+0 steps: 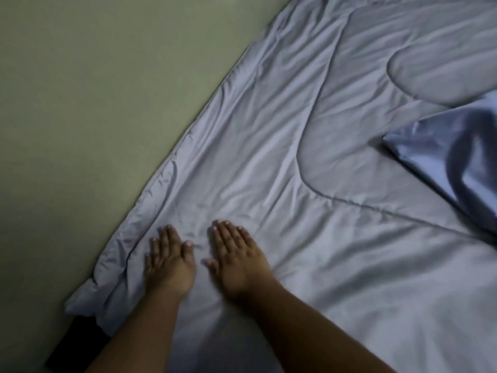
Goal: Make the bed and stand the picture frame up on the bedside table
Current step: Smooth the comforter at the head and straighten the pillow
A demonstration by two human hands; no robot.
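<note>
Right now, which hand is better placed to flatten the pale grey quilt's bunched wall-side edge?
Left, probably: the left hand lies flat beside the bunched edge of the pale grey quilt; the right hand rests farther in.

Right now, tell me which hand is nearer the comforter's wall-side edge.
The left hand: it lies flat beside the bunched edge of the comforter, while the right hand lies flat farther in.

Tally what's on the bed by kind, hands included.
Hands: 2, the left hand and the right hand, both flat on the quilt
Grey quilt: 1
Shiny blue fabric piece, at the right edge: 1
Total: 4
No picture frame in view.
</note>
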